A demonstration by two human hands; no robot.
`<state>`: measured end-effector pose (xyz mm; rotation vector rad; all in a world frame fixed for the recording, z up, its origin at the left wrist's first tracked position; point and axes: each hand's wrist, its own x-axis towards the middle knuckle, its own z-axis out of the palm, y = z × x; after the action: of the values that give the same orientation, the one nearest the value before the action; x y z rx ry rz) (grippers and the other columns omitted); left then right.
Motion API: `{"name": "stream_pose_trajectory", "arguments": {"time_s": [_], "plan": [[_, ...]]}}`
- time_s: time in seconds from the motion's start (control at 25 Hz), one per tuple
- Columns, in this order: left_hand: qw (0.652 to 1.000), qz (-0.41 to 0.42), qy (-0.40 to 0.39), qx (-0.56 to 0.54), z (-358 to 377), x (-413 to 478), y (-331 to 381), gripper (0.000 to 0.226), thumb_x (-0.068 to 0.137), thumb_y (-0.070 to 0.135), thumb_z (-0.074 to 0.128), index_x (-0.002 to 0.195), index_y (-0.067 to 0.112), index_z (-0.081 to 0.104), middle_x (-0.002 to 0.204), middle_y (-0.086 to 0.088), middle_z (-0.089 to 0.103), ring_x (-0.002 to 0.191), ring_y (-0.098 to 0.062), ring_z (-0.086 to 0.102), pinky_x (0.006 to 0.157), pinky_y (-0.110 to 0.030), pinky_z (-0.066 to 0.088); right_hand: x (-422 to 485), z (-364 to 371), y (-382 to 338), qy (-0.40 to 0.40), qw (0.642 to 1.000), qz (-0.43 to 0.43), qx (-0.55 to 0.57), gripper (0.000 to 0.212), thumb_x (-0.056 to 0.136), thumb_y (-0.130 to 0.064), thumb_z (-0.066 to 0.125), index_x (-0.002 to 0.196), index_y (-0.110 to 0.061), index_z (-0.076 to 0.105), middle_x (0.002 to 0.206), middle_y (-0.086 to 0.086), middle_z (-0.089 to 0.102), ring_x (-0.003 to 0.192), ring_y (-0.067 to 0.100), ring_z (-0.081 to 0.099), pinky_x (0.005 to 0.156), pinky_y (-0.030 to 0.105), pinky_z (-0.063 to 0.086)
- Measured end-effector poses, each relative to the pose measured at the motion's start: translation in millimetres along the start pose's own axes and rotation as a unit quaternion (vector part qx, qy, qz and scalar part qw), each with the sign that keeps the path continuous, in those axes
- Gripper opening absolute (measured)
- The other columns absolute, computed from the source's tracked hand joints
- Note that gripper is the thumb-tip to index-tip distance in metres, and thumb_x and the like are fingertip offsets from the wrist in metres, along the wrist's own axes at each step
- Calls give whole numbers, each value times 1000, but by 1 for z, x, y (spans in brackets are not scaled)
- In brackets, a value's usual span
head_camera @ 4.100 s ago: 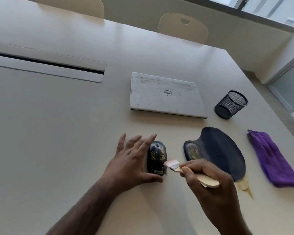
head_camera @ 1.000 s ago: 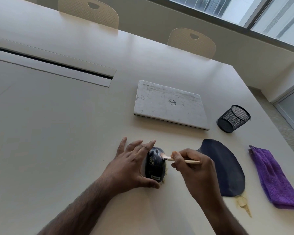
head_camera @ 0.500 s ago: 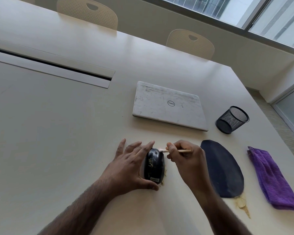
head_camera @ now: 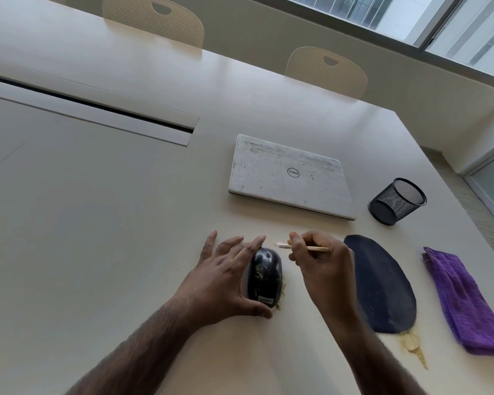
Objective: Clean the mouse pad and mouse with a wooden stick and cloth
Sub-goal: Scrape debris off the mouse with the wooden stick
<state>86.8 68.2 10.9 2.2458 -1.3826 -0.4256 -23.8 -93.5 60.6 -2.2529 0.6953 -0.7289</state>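
Observation:
A black mouse (head_camera: 265,276) with yellowish crumbs on its back lies on the table. My left hand (head_camera: 221,276) braces it, fingers along its left side and thumb at its near end. My right hand (head_camera: 320,263) pinches a thin wooden stick (head_camera: 315,248) that lies level, its pale tip pointing left just beyond the mouse's far end, apart from it. The dark oval mouse pad (head_camera: 382,286) rests to the right of that hand. A folded purple cloth (head_camera: 465,300) lies farther right.
Yellowish powder (head_camera: 414,347) is spilled at the pad's near edge, and some beside the mouse. A shut white laptop (head_camera: 290,178) and a black mesh cup (head_camera: 397,201) sit beyond. The table edge runs along the right, near the cloth. Two chairs stand at the far side.
My right hand has drawn the stick from the mouse's top up to just past its far end. My left hand and the mouse stay put.

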Motion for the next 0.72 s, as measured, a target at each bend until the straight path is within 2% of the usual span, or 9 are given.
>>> {"name": "stream_pose_trajectory", "arguments": {"time_s": [0.12, 0.24, 0.4, 0.48, 0.6, 0.72], "plan": [[1000, 2, 3, -1, 0, -1, -1, 127, 63, 93, 55, 156, 41, -13, 164, 15, 22, 152, -4, -3, 122, -46, -15, -4, -2, 2, -26, 1000, 14, 10, 30, 96, -33, 69, 70, -18, 69, 62, -2, 70, 61, 19, 71, 58, 49, 57], [1000, 1, 5, 2, 0, -1, 0, 126, 63, 93, 55, 156, 41, -13, 164, 15, 22, 151, -3, -3, 122, -46, -14, -9, -7, 2, -7, 999, 1, 31, 34, 93, -45, 63, 74, -19, 72, 66, -2, 72, 62, 20, 71, 57, 51, 58], [1000, 1, 0, -3, 0, -1, 0, 126, 64, 92, 56, 157, 41, -12, 164, 14, 21, 151, -3, -4, 121, -45, -15, -17, -9, 5, -11, 999, 18, 25, 37, 90, -49, 60, 73, -18, 73, 66, -1, 72, 63, 20, 70, 58, 50, 57], [1000, 2, 3, -7, -1, -1, 1, 126, 64, 91, 57, 157, 40, -11, 164, 13, 22, 152, -3, -4, 121, -45, -16, -20, -13, 4, -2, 1000, 4, 21, 31, 93, -41, 64, 76, -17, 75, 67, -4, 73, 63, 16, 71, 57, 47, 58], [1000, 0, 3, -7, -1, 0, 0, 126, 64, 91, 57, 157, 40, -12, 164, 14, 22, 151, -3, -5, 121, -45, -16, -25, -13, -1, -32, 999, -13, 12, 19, 95, -25, 69, 80, -15, 76, 71, -4, 74, 66, 14, 71, 58, 45, 59], [1000, 0, 0, -3, -1, 0, 1, 126, 64, 92, 56, 157, 40, -12, 164, 15, 21, 151, -2, -5, 121, -44, -17, -27, -15, -5, -25, 999, -10, 22, 18, 95, -22, 71, 79, -16, 76, 73, -5, 75, 67, 14, 71, 59, 41, 58]]}}
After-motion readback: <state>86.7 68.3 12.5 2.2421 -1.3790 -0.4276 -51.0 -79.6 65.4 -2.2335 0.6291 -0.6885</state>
